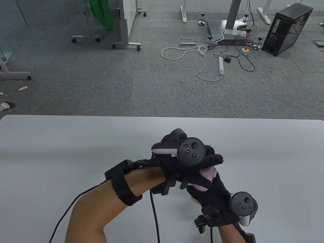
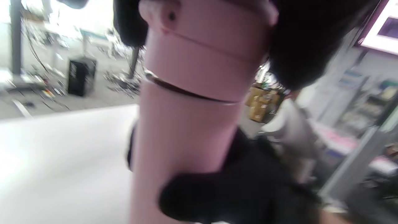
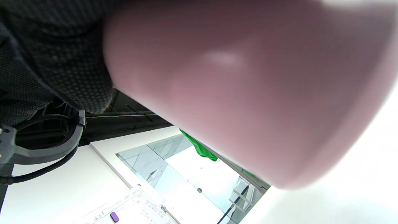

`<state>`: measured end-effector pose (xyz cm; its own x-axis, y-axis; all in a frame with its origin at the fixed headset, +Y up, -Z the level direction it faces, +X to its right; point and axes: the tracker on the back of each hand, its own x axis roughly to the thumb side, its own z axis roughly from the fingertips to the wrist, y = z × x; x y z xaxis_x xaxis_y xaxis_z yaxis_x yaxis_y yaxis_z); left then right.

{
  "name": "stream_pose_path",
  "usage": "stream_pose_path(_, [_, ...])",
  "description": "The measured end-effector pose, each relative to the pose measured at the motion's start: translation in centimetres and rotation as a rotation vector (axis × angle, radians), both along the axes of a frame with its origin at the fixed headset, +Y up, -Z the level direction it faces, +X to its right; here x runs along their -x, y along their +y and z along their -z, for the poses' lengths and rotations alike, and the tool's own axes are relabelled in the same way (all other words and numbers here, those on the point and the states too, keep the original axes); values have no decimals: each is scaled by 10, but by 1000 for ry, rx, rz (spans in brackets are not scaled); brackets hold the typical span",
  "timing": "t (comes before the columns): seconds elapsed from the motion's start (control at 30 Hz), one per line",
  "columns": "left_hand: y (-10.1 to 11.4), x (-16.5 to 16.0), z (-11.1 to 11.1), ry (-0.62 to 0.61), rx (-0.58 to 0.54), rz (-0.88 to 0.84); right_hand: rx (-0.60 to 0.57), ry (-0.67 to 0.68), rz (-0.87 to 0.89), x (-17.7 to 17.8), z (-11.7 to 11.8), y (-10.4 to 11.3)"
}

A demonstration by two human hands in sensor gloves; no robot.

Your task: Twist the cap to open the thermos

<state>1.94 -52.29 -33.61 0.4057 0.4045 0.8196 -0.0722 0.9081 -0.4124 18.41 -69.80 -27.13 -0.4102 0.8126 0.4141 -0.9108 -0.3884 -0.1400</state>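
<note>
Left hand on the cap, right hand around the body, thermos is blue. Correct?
Not quite: the thermos is pink, not blue, as the left wrist view shows plainly. The rest holds: the left hand has its grip on the cap at the top, and the right hand holds the body lower down.

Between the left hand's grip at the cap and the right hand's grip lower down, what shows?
In the left wrist view, bare pink thermos wall and the cap seam lie between the left hand and right hand.
</note>
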Motion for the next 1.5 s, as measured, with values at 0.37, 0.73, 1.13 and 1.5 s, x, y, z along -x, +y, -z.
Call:
stream_pose_path(0.37, [7, -5, -11, 4, -172, -63, -12, -23, 7, -3, 0, 0])
stream_pose_path(0.73, [7, 3, -9, 177, -280, -63, -16, -9, -22, 2, 0, 1])
stream_pose_path(1.13, [6, -2, -6, -72, 170, -31, -3, 6, -2, 0, 1, 0])
stream_pose_path(1.5, [7, -3, -7, 72, -171, 9, -1, 17, -25, 2, 1, -1])
